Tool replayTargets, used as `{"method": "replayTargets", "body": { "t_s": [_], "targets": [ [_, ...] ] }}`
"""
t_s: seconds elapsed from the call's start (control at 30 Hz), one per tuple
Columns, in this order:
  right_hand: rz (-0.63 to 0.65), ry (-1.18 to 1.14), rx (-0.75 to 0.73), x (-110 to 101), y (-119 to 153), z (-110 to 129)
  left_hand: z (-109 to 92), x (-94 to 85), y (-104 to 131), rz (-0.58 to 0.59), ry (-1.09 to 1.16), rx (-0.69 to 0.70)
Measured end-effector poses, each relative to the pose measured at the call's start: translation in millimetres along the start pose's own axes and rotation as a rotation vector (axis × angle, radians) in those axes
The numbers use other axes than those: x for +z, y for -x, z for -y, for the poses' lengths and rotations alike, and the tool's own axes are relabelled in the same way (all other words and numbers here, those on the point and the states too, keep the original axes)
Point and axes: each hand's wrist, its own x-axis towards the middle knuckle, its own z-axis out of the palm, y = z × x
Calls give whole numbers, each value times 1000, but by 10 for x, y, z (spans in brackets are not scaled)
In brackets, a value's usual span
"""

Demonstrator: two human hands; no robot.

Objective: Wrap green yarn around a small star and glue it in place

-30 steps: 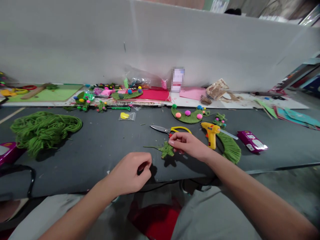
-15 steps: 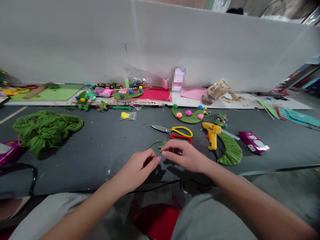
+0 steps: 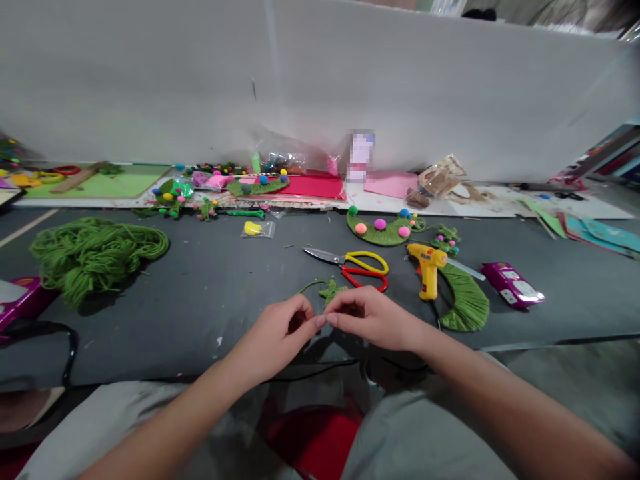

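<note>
My left hand (image 3: 283, 333) and my right hand (image 3: 373, 319) meet at their fingertips above the front part of the dark table (image 3: 200, 300). Both are pinched closed; whatever lies between the fingertips is too small to make out. Just behind them a small green yarn star (image 3: 331, 291) lies on the table, a loose strand running off to its left. Scissors (image 3: 350, 263) with one yellow and one red handle rest behind the star. To the right are a yellow glue gun (image 3: 426, 270) and a green yarn-wrapped crescent (image 3: 466, 300), partly under it.
A heap of green yarn (image 3: 97, 257) lies at left, near a purple device (image 3: 23, 300). Behind the scissors is a crescent with pompoms (image 3: 381, 235). Another purple device (image 3: 513, 285) lies at right. Papers and craft bits line the white partition (image 3: 175, 87).
My fingertips have come together, with the right hand drawn slightly back from the star, which now shows more. The whole view has shifted a little.
</note>
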Motion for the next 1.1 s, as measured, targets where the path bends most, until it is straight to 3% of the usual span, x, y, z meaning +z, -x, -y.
{"method": "replayTargets", "body": {
  "t_s": [0.37, 0.83, 1.1],
  "targets": [
    [-11, 249, -5, 88, 0, -26, 22, 4, -21, -25, -20, 24],
    [-5, 31, -44, 65, 7, -17, 34, -6, -26, -3, 133, -1],
    [35, -29, -17, 33, 2, -9, 28, -14, -23, 65, 276, -27]
  ]
}}
